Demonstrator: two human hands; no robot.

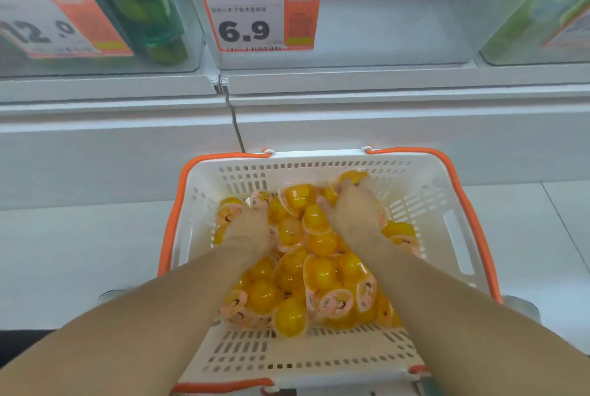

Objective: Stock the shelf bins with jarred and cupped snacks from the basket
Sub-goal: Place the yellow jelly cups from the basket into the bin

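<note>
Head view: white basket point(447, 204) with orange handles at lower centre, heaped with yellow jelly cups point(319, 271); left hand point(247, 226) and right hand point(351, 213) both plunged among them, each grip grasping cups. Clear bin point(399, 21) tagged 6.9 sits upper centre on the shelf; green jars point(150, 12) upper left.
</note>
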